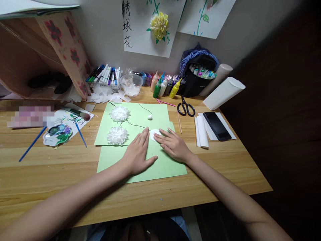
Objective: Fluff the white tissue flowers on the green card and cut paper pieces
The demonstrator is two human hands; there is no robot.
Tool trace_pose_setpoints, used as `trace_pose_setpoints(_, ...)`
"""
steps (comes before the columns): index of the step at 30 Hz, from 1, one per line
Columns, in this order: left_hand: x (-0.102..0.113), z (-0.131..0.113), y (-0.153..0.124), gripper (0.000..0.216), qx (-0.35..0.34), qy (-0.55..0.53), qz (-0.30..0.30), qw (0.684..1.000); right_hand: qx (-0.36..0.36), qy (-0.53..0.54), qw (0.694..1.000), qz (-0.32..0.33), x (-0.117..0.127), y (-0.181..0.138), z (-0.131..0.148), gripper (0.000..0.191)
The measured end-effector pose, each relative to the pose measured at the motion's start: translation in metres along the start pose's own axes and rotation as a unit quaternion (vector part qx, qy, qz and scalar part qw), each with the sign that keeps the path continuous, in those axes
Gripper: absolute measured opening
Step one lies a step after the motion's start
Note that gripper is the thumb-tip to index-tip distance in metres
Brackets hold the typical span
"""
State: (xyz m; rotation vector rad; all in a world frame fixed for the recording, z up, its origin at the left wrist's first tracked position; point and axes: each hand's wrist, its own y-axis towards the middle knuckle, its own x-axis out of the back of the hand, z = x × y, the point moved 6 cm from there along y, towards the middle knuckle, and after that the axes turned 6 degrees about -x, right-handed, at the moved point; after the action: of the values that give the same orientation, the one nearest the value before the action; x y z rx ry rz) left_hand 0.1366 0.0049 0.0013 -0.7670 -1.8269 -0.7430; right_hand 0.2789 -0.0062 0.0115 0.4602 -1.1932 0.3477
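Observation:
My left hand (pixel 137 152) lies flat on the light green paper (pixel 160 169), fingers outstretched and thumb spread. Its fingertips are beside a small white round piece (pixel 153 135). From the other side my right hand (pixel 175 146) rests its fingertips on that piece, palm down with the fingers extended. Two ruffled white paper flowers (pixel 119 114) sit on the left part of an upper green sheet (pixel 135 110). A small white lump (pixel 149 117) lies above the round piece. Thin dark lines curve over the sheet between these things.
Black scissors (pixel 186 107), paint bottles (pixel 175 88) and a tub (pixel 131 85) stand or lie behind the paper. A phone (pixel 217 126) rests at right on white sheets. At left are a paint palette (pixel 57 135), brushes (pixel 32 144) and several markers (pixel 109 75).

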Motion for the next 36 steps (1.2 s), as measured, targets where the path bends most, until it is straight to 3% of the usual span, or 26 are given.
trace_pose_setpoints(7, 0.0, 0.0, 0.0, 0.088, -0.002, -0.003, 0.001, 1.0, 0.013, -0.019, 1.0, 0.003, 0.003, -0.003, -0.002, 0.045)
trace_pose_setpoints(13, -0.001, 0.0, 0.001, 0.09, 0.008, -0.002, 0.019, 1.0, 0.015, -0.03, 0.999, -0.033, 0.005, -0.008, -0.004, 0.039)
trace_pose_setpoints(26, 0.002, -0.001, -0.002, 0.075, -0.015, -0.001, 0.039, 0.999, -0.046, -0.049, 0.994, -0.084, 0.008, -0.006, -0.011, 0.041)
trace_pose_setpoints(32, 0.001, -0.001, -0.004, 0.075, -0.024, -0.006, 0.025, 0.999, 0.005, -0.044, 0.998, -0.054, 0.007, -0.008, -0.005, 0.042)
trace_pose_setpoints(36, -0.001, 0.0, -0.005, 0.075, -0.023, -0.005, 0.03, 0.999, 0.004, -0.042, 0.997, -0.07, 0.009, -0.009, -0.005, 0.038)
